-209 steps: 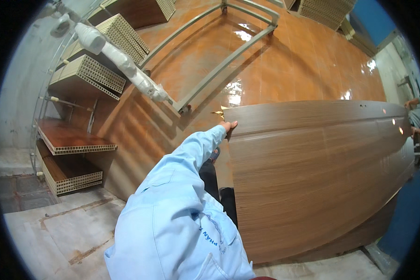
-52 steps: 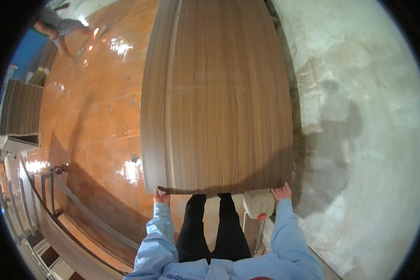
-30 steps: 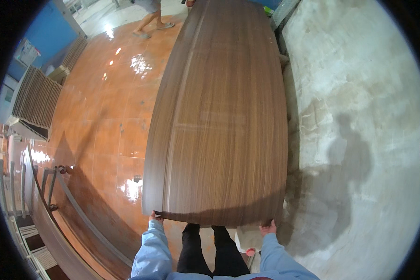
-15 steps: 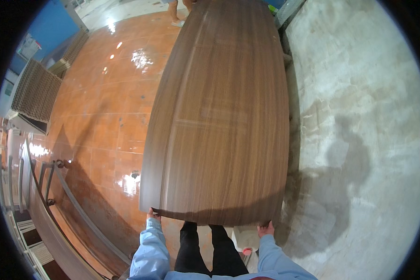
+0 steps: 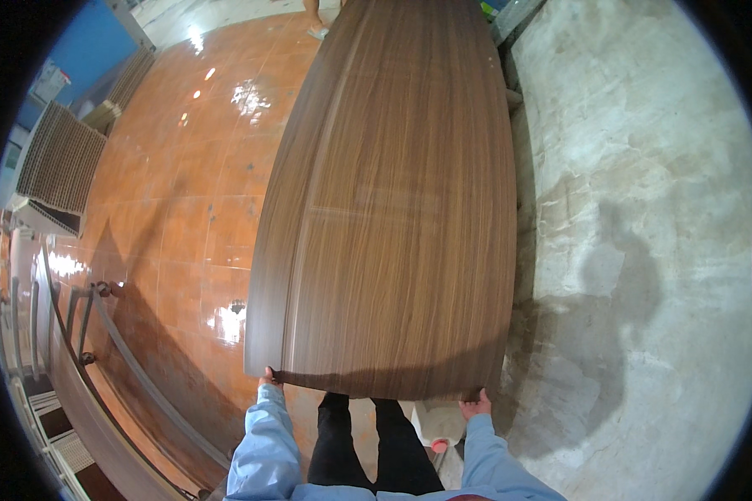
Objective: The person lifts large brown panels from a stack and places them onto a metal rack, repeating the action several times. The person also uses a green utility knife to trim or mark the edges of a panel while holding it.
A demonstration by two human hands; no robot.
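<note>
Panel (image 5: pixel 393 200) has edged forward; left hand (image 5: pixel 267 377) and right hand (image 5: pixel 476 405) grip its near corners.

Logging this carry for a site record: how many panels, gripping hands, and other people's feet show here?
Wood-grain panel: 1
Gripping hands: 2, left hand and right hand
Another person's foot at the far end: 1
Total: 4

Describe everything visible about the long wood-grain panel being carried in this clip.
The wood-grain panel is a long, flat, dark brown sheet with lengthwise grain and a faint rectangular outline in its face. It lies roughly level, stretching away from the person over orange tiles and grey concrete. The left hand and right hand grip its near corners; its far end nears another person's feet.
</note>
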